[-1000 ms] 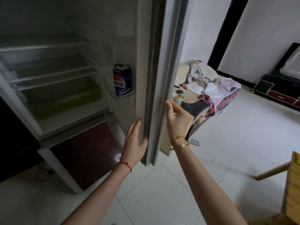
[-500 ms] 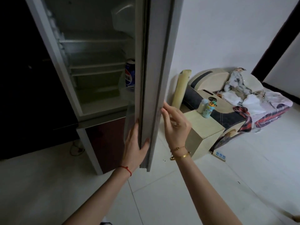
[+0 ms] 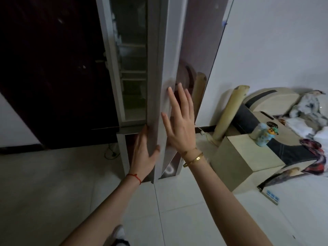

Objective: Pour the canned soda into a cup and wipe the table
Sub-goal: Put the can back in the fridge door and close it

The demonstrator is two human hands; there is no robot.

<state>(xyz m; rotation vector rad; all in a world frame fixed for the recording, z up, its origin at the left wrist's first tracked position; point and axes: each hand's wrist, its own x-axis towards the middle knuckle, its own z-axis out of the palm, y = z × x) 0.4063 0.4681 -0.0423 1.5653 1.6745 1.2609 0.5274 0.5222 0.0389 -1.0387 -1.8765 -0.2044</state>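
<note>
The fridge door (image 3: pixel 165 50) stands edge-on in front of me, leaving only a narrow gap to the fridge interior (image 3: pixel 133 71) with its pale shelves. The soda can is hidden behind the door. My left hand (image 3: pixel 143 153) lies along the door's inner edge with the thumb wrapped round it. My right hand (image 3: pixel 179 121) presses flat on the door's glossy outer face, fingers spread and straight. No cup or cloth is in view.
A dark wall or door (image 3: pixel 53 77) fills the left. A beige low cabinet (image 3: pixel 236 157) stands to the right with a small bottle (image 3: pixel 262 137) on it, a rolled mat (image 3: pixel 229 112) leaning on the wall, and a sofa with clothes (image 3: pixel 301 110). White tiled floor (image 3: pixel 195 201) lies below.
The fridge door has swung from wide open to nearly closed, hiding the can. My right hand has moved from the door's edge to flat on its outer face.
</note>
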